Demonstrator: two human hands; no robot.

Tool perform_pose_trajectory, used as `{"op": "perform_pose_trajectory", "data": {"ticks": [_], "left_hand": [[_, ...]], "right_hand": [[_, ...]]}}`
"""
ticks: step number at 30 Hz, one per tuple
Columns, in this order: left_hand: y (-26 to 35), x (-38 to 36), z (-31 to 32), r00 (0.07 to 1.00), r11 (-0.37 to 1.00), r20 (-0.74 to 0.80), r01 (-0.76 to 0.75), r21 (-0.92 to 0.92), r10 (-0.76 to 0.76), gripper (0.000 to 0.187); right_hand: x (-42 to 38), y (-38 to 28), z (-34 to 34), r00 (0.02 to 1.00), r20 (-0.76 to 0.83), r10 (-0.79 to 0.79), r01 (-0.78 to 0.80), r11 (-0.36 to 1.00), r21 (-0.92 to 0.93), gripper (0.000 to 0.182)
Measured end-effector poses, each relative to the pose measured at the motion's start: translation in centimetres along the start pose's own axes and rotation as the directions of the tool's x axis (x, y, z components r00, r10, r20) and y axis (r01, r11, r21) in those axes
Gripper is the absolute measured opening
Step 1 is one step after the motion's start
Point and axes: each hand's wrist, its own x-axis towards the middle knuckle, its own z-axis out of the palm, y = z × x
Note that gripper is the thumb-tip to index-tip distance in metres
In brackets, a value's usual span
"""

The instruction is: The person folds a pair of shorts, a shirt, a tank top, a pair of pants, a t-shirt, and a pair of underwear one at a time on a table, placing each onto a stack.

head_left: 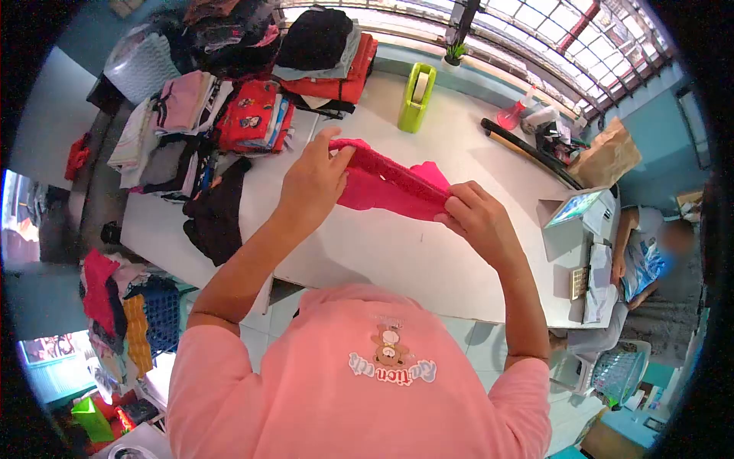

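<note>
A bright pink garment with a darker, gathered-looking waistband hangs stretched between my two hands, above the white table. My left hand pinches the band at its left end. At the other end, the fingers of my right hand are closed on the band. The lower part of the cloth droops toward the tabletop; whether it touches cannot be made out. What kind of garment it is does not show clearly.
Folded clothes are stacked at the table's back left, with black cloth nearby. A green tape dispenser stands at the back. A black roll and a tablet lie right, where another person sits.
</note>
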Motion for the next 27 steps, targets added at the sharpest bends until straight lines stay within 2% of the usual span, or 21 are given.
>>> {"op": "perform_pose_trajectory", "data": {"ticks": [2,4,6,7,8,10,11,12,13,14,15,16,17,18,19,21,22,24,25,27], "left_hand": [[-0.2,0.0,0.3,1.0,1.0,0.012,0.011,0.026,-0.012,0.027],[-0.4,-0.2,0.0,0.999,0.998,0.021,0.027,0.054,-0.028,0.024],[-0.3,-0.7,-1.0,0.975,0.966,0.134,-0.2,0.165,0.178,0.017],[-0.4,-1.0,-1.3,0.975,0.966,0.14,-0.196,0.166,0.174,0.017],[-0.5,-1.4,-1.7,0.975,0.975,0.148,-0.183,0.129,0.164,0.015],[-0.6,-2.3,-2.5,0.976,0.982,0.159,-0.167,0.091,0.152,0.014],[-0.8,-2.8,-3.0,0.975,0.991,0.178,-0.129,-0.031,0.133,0.012],[-0.9,-3.1,-3.3,0.973,0.984,0.198,-0.086,-0.153,0.116,0.01],[-0.8,-3.2,-3.6,0.973,0.984,0.202,-0.084,-0.155,0.115,0.01],[-0.7,-3.4,-3.9,0.972,0.898,0.234,0.09,-0.431,0.015,0.012],[-0.7,-3.5,-4.0,0.953,0.709,0.294,0.254,-0.657,-0.069,0.014],[-0.9,-3.3,-3.3,0.952,0.706,0.298,0.256,-0.66,-0.066,0.014],[-1.4,-2.9,-2.0,0.916,0.553,0.365,0.392,-0.735,-0.164,0.019],[-2.0,-2.6,-0.4,0.864,0.373,0.44,0.503,-0.78,-0.245,0.024],[-3.0,-2.7,2.1,0.865,0.371,0.439,0.501,-0.782,-0.243,0.024],[-4.6,-3.1,6.7,0.744,0.277,0.556,0.66,-0.698,-0.37,0.03],[-3.7,-2.5,6.8,0.75,0.281,0.552,0.654,-0.703,-0.363,0.03],[-0.2,-2.6,6.3,0.813,0.396,0.392,0.56,-0.727,-0.431,0.028],[1.2,-2.7,6.2,0.807,0.389,0.401,0.569,-0.725,-0.433,0.028],[3.5,-2.4,5.7,0.847,0.412,0.34,0.503,-0.76,-0.408,0.03]], "right_hand": [[-0.3,0.5,0.2,1.0,0.01,0.011,-0.011,1.0,0.023,0.02],[-0.4,1.0,0.4,0.993,-0.015,0.113,-0.11,0.985,0.13,0.022],[-0.9,1.5,0.6,0.989,-0.024,0.143,-0.137,0.975,0.173,0.023],[-1.3,1.6,0.7,0.983,-0.029,0.18,-0.17,0.963,0.209,0.023],[-1.7,1.8,0.9,0.984,-0.025,0.179,-0.17,0.962,0.213,0.023],[-2.6,1.9,1.1,0.962,-0.045,0.27,-0.231,0.888,0.397,0.022],[-3.0,1.8,1.0,0.962,-0.043,0.27,-0.231,0.888,0.398,0.022],[-3.5,1.5,0.8,0.948,0.003,0.319,-0.264,0.779,0.568,0.022],[-3.9,1.3,0.7,0.932,0.061,0.357,-0.291,0.637,0.714,0.022],[-4.1,1.1,0.3,0.922,0.117,0.369,-0.301,0.492,0.817,0.022],[-4.0,1.1,0.4,0.92,0.121,0.373,-0.306,0.489,0.817,0.022],[-3.7,1.3,0.5,0.882,0.225,0.414,-0.361,0.288,0.887,0.021],[-3.3,1.4,0.6,0.84,0.332,0.429,-0.4,0.074,0.914,0.02],[-2.6,2.0,1.8,0.816,0.354,0.456,-0.425,0.06,0.903,0.018],[-2.1,2.9,3.7,0.774,0.377,0.509,-0.452,0.027,0.892,0.015],[-1.6,4.1,7.6,0.66,0.443,0.606,-0.505,-0.078,0.859,0.014],[-1.4,3.7,8.7,0.651,0.428,0.627,-0.488,-0.088,0.869,0.014],[-0.9,2.2,10.0,0.651,0.375,0.66,-0.441,-0.072,0.894,0.014],[-0.5,1.0,10.2,0.645,0.384,0.661,-0.449,-0.079,0.89,0.014],[1.0,-1.7,9.5,0.674,0.265,0.69,-0.281,-0.093,0.955,0.014]]}}
